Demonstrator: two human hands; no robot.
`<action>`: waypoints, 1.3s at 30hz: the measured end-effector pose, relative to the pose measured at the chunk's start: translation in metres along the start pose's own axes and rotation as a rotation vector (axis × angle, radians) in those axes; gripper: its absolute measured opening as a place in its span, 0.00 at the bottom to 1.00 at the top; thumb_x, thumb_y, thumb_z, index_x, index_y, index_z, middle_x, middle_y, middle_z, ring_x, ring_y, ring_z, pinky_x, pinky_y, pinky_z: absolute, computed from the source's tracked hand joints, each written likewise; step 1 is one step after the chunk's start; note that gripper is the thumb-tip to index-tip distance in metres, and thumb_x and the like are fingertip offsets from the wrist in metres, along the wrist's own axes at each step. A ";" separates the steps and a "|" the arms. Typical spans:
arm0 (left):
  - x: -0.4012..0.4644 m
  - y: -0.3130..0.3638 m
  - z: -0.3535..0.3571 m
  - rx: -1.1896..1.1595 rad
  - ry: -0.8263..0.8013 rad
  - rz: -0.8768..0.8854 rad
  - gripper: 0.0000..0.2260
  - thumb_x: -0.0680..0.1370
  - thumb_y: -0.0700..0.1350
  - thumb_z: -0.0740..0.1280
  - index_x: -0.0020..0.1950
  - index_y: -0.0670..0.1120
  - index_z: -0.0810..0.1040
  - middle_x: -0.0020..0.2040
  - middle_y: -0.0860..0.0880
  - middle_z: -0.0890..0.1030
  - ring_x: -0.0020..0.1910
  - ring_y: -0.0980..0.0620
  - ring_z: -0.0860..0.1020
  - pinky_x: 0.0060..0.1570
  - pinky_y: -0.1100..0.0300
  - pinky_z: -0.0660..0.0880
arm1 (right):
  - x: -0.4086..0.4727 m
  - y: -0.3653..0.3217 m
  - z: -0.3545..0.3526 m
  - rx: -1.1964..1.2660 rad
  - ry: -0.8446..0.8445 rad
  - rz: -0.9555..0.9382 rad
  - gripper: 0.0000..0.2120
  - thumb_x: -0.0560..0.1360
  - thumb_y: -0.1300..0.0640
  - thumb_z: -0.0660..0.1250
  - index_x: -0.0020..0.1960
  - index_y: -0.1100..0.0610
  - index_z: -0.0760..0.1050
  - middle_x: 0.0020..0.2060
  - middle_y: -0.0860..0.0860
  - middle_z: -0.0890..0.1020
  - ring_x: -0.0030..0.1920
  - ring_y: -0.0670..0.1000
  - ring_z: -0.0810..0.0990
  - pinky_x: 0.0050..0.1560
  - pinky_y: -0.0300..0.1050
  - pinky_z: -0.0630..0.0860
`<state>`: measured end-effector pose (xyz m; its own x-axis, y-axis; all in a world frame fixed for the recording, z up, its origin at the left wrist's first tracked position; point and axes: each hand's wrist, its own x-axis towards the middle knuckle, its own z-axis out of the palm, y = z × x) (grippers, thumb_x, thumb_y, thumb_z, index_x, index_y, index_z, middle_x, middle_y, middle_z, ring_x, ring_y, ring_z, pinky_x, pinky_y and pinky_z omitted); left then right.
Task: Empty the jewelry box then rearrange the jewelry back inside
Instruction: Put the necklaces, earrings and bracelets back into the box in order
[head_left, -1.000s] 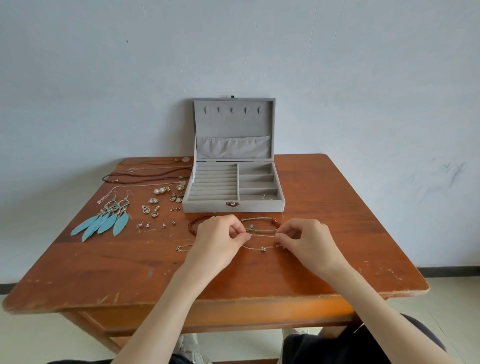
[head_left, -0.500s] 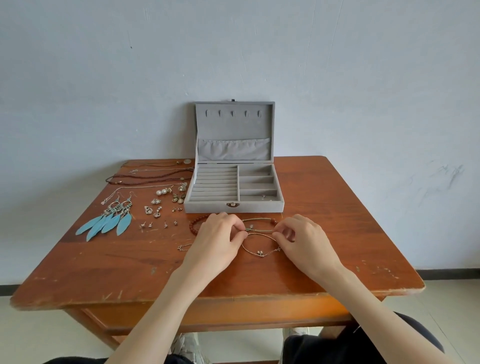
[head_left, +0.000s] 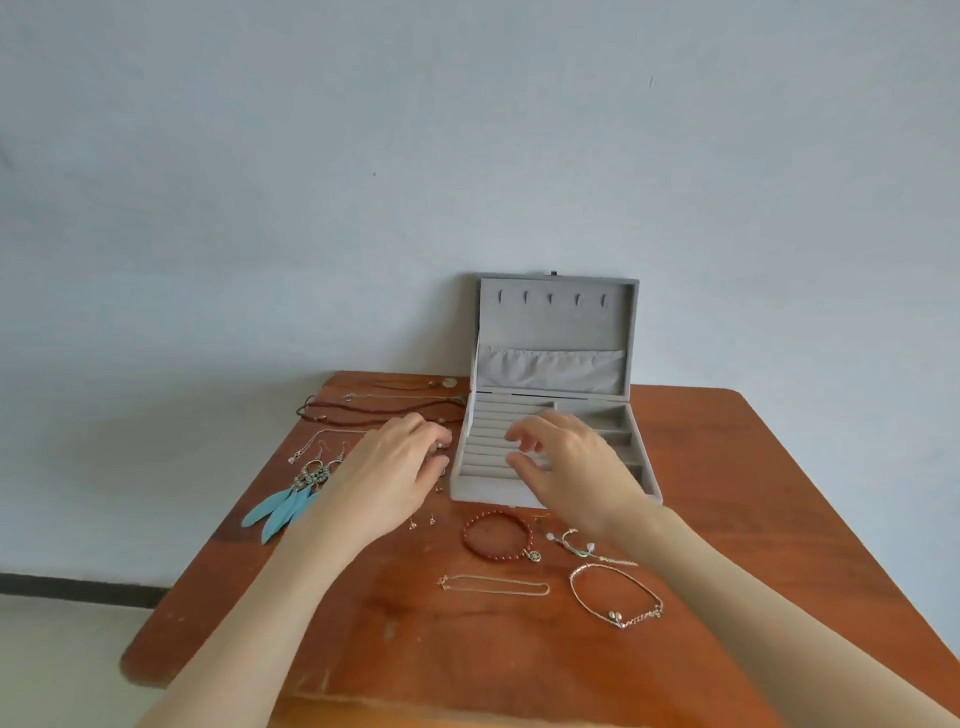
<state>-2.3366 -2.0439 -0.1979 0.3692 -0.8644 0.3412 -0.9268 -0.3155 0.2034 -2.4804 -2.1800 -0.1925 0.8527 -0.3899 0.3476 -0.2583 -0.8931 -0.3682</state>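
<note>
With the jewelry box (head_left: 631, 441) emptied, the left hand (head_left: 395, 467) seemingly pinches a small earring for refilling while the right hand (head_left: 566, 462) hovers loose-fingered above the ring slots.

A grey jewelry box (head_left: 550, 400) stands open at the centre of the frame on a reddish wooden tabletop (head_left: 753, 519), its lid upright against the wall. The right hand (head_left: 566, 467) hovers over the box's ring rows, fingers loosely curled and holding nothing. The left hand (head_left: 395, 473) lies just left of the box, fingertips down among small earrings, perhaps pinching one. Further left lie blue feather earrings (head_left: 285, 506). Below the box sit a red bead bracelet (head_left: 498, 535), a thin chain (head_left: 493, 587) and a chain bracelet (head_left: 615, 595).
</note>
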 end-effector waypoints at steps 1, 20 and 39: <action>0.006 -0.012 -0.003 0.005 -0.006 -0.031 0.13 0.80 0.46 0.59 0.62 0.47 0.73 0.55 0.51 0.76 0.55 0.52 0.74 0.53 0.59 0.71 | 0.014 -0.004 0.003 -0.005 -0.021 -0.012 0.12 0.78 0.52 0.60 0.59 0.54 0.74 0.52 0.49 0.78 0.54 0.49 0.74 0.55 0.42 0.71; 0.129 -0.167 0.052 -0.104 -0.084 -0.308 0.14 0.78 0.43 0.61 0.63 0.46 0.74 0.58 0.45 0.75 0.61 0.45 0.71 0.62 0.50 0.68 | 0.225 -0.015 0.117 -0.390 -0.318 0.180 0.14 0.75 0.67 0.58 0.59 0.62 0.74 0.58 0.59 0.78 0.59 0.60 0.76 0.52 0.50 0.74; 0.135 -0.157 0.016 -0.451 -0.088 -0.254 0.10 0.79 0.46 0.59 0.39 0.56 0.74 0.31 0.54 0.76 0.35 0.50 0.76 0.38 0.58 0.70 | 0.225 -0.018 0.065 0.622 -0.106 0.176 0.05 0.76 0.62 0.59 0.43 0.56 0.72 0.36 0.50 0.82 0.37 0.48 0.78 0.45 0.43 0.75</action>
<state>-2.1420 -2.1174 -0.1988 0.5537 -0.8181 0.1556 -0.6802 -0.3365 0.6513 -2.2539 -2.2374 -0.1638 0.8699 -0.4660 0.1613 -0.1147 -0.5093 -0.8529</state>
